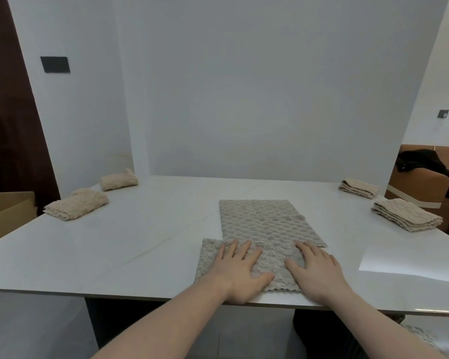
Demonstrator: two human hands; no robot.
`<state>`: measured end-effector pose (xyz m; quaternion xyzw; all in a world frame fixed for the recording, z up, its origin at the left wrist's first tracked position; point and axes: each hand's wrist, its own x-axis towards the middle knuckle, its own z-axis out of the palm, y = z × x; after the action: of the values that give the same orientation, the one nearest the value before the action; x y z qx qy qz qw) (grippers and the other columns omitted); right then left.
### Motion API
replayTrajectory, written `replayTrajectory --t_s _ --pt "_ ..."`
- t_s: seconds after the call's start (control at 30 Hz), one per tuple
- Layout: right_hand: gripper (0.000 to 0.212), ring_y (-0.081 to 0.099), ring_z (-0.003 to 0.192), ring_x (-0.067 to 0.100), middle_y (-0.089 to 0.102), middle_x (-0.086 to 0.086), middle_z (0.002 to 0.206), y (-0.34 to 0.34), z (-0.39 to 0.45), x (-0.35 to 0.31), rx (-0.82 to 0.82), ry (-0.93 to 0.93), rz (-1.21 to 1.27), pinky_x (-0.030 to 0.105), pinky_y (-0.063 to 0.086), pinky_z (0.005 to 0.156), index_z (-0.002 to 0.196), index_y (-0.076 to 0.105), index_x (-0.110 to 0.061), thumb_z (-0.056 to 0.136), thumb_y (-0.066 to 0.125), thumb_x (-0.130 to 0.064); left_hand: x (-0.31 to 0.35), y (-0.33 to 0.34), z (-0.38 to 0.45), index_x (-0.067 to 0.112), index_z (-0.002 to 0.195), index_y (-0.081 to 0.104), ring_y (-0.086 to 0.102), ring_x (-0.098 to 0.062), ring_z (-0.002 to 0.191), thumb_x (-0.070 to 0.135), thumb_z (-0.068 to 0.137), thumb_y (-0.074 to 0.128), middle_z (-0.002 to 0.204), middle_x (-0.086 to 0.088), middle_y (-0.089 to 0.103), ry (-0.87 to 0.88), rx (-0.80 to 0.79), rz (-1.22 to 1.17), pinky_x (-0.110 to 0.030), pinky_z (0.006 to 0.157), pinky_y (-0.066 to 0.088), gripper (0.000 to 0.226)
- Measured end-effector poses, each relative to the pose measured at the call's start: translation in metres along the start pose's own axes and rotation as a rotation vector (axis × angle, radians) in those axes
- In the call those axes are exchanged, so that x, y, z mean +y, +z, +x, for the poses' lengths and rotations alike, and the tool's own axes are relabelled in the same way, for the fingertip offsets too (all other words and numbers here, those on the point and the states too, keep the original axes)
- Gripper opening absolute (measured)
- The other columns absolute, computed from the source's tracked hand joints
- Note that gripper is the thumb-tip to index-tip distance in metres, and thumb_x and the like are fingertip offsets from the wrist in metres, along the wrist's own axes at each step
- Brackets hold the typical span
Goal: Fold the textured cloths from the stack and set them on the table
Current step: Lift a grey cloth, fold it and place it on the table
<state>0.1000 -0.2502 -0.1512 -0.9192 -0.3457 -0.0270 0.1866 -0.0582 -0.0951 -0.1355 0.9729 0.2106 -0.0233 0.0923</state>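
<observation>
— At the near edge of the tabletop point(140, 229) our cloth point(259, 224) lies spread; left hand point(237, 270) and right hand point(319, 272) press it, fingers straight and spread, gripping nothing.
— So we're smoothing (probably mid-fold). Next we pinch an edge and fold it over.

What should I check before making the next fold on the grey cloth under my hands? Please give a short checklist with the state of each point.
1. Both hands flat on the cloth: ok. The left hand and right hand press the grey cloth with straight fingers.
2. Near layer lined up with the layer beneath: not ok; it sticks out to the left.
3. Cloth fully on the table: ok, though its near edge lies close to the table edge.
4. Free surface around the cloth: ok.
5. Finished folded cloths out of the way: ok, at the table's sides.
</observation>
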Motion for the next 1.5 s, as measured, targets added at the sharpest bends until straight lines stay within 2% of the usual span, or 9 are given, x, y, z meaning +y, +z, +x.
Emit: replayTrajectory --t_s 0.3,0.47,0.6,0.77,0.9,0.97,1.13,1.4,1.5 --pt "0.072 0.024 0.153 0.016 0.027 -0.009 0.166 -0.003 -0.003 -0.003 -0.023 0.008 -0.012 0.043 0.014 0.127 0.159 0.029 -0.029 0.097 0.035 -0.065 -0.068 -0.014 -0.018 0.041 0.161 -0.003 -0.013 -0.021 0.157 0.089 0.085 0.016 0.170 0.009 -0.010 -0.196 0.024 -0.082 -0.051 0.126 -0.010 0.092" --pt "0.084 0.031 0.149 0.028 0.034 0.007 0.163 -0.007 -0.002 -0.001 0.062 0.149 0.187 0.041 0.024 0.123 0.159 0.026 -0.014 0.095 0.040 -0.066 -0.111 -0.011 -0.032 0.039 0.162 0.006 -0.007 -0.018 0.158 0.088 0.084 0.008 0.171 0.010 -0.002 -0.260 0.098 -0.064 -0.046 0.128 -0.005 0.092" --pt "0.066 0.041 0.140 0.030 0.051 0.007 0.148 -0.005 0.001 0.001 0.084 0.208 0.202 0.042 0.030 0.118 0.139 0.054 -0.014 0.096 0.035 -0.059 -0.112 -0.007 -0.033 0.037 0.161 0.019 0.002 -0.016 0.158 0.075 0.095 0.018 0.171 0.010 0.009 -0.253 0.197 -0.132 -0.044 0.128 0.000 0.076" --pt "0.051 0.046 0.134 0.032 0.057 0.008 0.140 -0.012 0.002 -0.002 0.049 0.273 0.198 0.039 0.037 0.112 0.131 0.062 -0.016 0.089 0.058 -0.046 -0.111 -0.007 -0.033 0.036 0.161 0.020 0.002 -0.017 0.158 0.071 0.097 0.023 0.171 0.009 0.010 -0.252 0.203 -0.139 -0.043 0.128 0.000 0.073" --pt "0.021 0.064 0.105 0.027 0.071 0.000 0.103 -0.013 0.000 0.000 0.124 0.299 0.425 0.041 0.052 0.092 0.094 0.071 -0.026 0.079 0.068 -0.039 -0.110 -0.007 -0.034 0.036 0.161 0.022 0.003 -0.017 0.158 0.071 0.096 0.025 0.170 0.009 0.012 -0.254 0.218 -0.156 -0.043 0.128 0.001 0.073" --pt "0.009 0.067 0.093 0.023 0.072 -0.005 0.088 -0.017 -0.003 -0.003 0.162 0.298 0.537 0.039 0.053 0.086 0.087 0.070 -0.025 0.081 0.073 -0.030 -0.110 -0.008 -0.035 0.036 0.160 0.024 0.004 -0.017 0.158 0.071 0.095 0.026 0.170 0.009 0.013 -0.255 0.229 -0.166 -0.043 0.128 0.001 0.073" --pt "0.013 0.065 0.087 0.014 0.070 -0.002 0.093 -0.034 -0.002 -0.013 0.209 0.230 0.618 0.029 0.044 0.070 0.091 0.067 -0.021 0.082 0.076 -0.020 -0.110 -0.009 -0.035 0.036 0.159 0.028 0.006 -0.017 0.158 0.071 0.094 0.029 0.170 0.009 0.016 -0.259 0.245 -0.184 -0.043 0.128 0.003 0.073" --pt "0.026 0.071 0.091 0.023 0.073 0.004 0.098 -0.069 0.028 -0.079 0.080 0.191 0.799 0.039 0.058 0.083 0.099 0.063 -0.019 0.080 0.080 -0.018 -0.110 -0.009 -0.035 0.036 0.159 0.028 0.007 -0.018 0.158 0.070 0.095 0.028 0.170 0.008 0.017 -0.256 0.244 -0.187 -0.044 0.128 0.003 0.073" --pt "0.024 0.070 0.087 0.022 0.071 0.007 0.099 -0.068 0.027 -0.113 0.021 0.136 0.845 0.037 0.058 0.078 0.098 0.061 -0.018 0.081 0.077 -0.013 -0.111 -0.008 -0.035 0.036 0.158 0.029 0.008 -0.018 0.157 0.070 0.095 0.028 0.169 0.008 0.018 -0.252 0.250 -0.188 -0.044 0.128 0.003 0.072"
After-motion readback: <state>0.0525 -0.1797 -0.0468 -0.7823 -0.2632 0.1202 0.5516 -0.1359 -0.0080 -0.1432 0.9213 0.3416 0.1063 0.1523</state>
